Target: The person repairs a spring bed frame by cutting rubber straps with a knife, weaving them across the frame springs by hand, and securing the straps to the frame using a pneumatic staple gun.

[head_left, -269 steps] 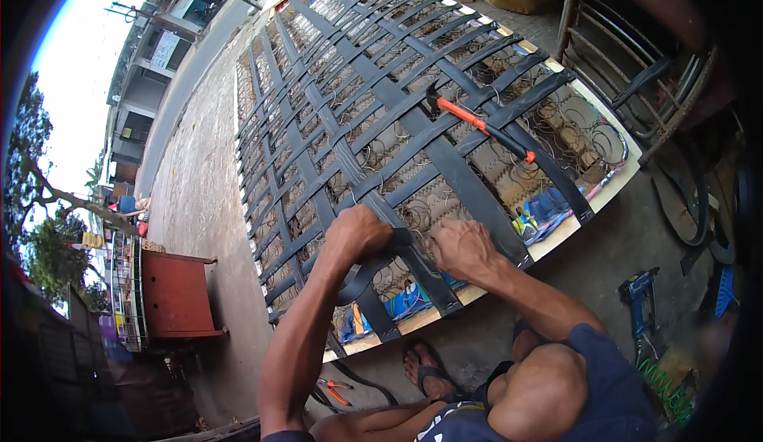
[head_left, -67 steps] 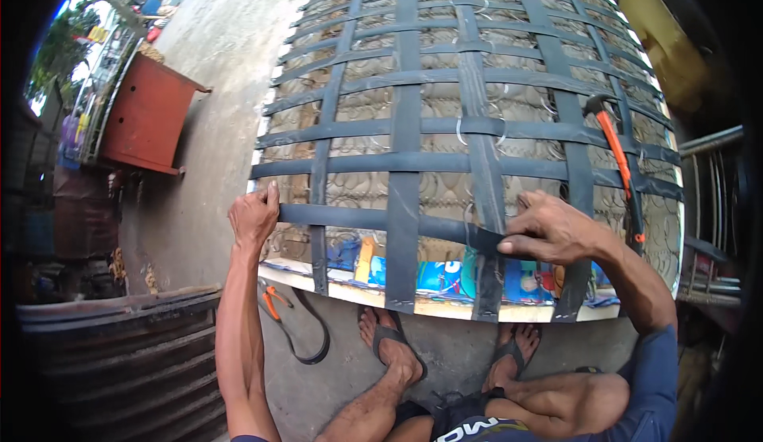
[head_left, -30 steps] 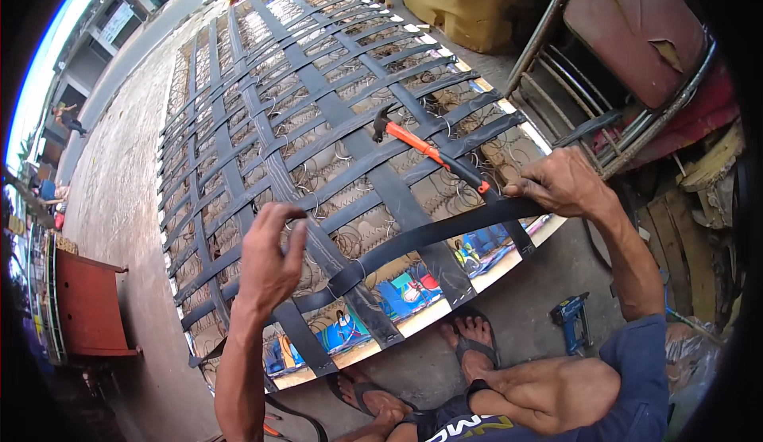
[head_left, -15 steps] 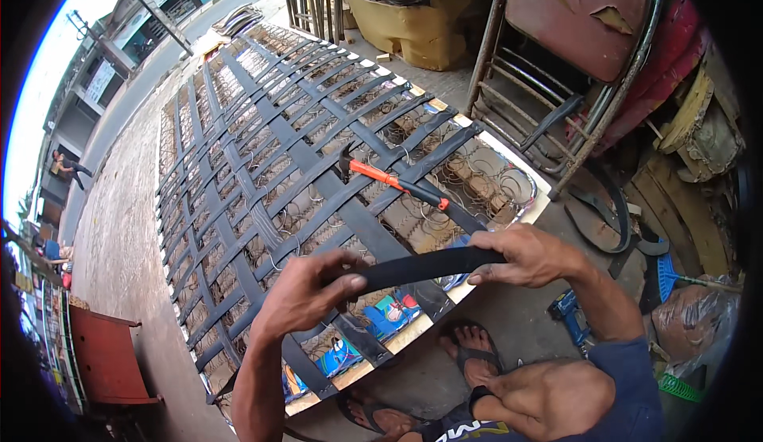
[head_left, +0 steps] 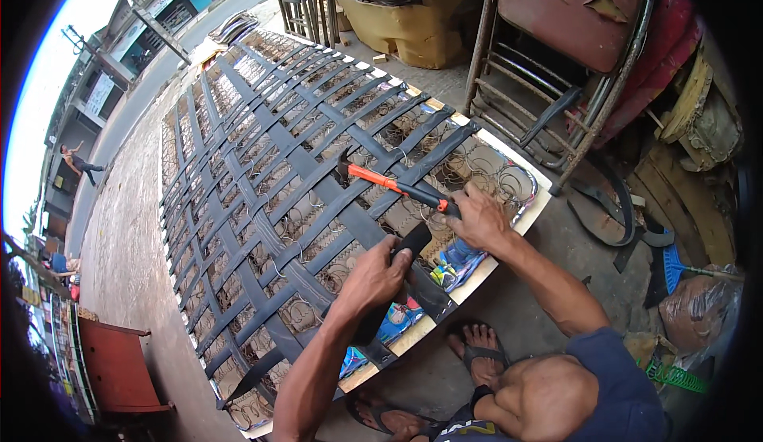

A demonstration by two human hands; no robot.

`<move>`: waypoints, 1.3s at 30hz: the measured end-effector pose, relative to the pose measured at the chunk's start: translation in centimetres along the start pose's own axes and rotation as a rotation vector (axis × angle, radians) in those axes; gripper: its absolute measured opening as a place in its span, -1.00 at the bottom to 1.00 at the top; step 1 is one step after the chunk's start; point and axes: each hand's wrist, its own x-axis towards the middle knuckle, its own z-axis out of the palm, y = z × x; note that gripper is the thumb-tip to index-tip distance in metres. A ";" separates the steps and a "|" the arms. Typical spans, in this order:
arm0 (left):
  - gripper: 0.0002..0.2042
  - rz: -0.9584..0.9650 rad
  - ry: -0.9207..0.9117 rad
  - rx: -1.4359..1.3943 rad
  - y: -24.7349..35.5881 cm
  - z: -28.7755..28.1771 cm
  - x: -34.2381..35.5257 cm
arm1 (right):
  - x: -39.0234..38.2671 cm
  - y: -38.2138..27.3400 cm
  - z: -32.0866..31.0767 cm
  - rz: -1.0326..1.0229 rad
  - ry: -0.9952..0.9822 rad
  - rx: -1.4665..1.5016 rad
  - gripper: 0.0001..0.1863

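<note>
My left hand [head_left: 373, 275] is closed round a black rubber strap [head_left: 415, 238], whose end sticks up past the thumb; part of the strap is hidden behind my wrist. My right hand [head_left: 481, 218] has its fingers curled at the butt of a claw hammer [head_left: 389, 181] with an orange and black handle. The hammer lies on the woven straps, its dark head pointing away to the left. Below both hands is a long frame of coil springs [head_left: 469, 164], crossed by many interlaced black straps [head_left: 294, 156]. Printed cloth [head_left: 397, 323] shows along its near edge.
A folding chair [head_left: 584, 13] with a torn maroon back stands beyond the frame's right side. On the floor at right lie loose black straps [head_left: 608, 211], a blue brush [head_left: 672, 269] and a plastic-wrapped bundle [head_left: 695, 311]. A red box-like object [head_left: 119, 362] stands at left. A person [head_left: 77, 162] is by the road.
My hands no longer stretch the strap between them. The right hand has let go of it and moved forward to the hammer's handle; the left has moved right, still gripping the strap.
</note>
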 end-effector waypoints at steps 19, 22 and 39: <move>-0.76 -0.181 -0.191 -0.400 -1.4 2.6 10.1 | 3.9 1.4 -0.7 0.231 -0.246 0.234 -0.50; -0.76 -0.212 -0.195 -0.392 -1.0 2.7 10.6 | 3.9 1.5 -0.5 0.167 -0.204 0.169 -0.50; -0.73 -0.261 -0.244 -0.753 -0.3 4.1 12.2 | 2.8 1.8 -0.4 0.099 -0.200 0.157 -0.52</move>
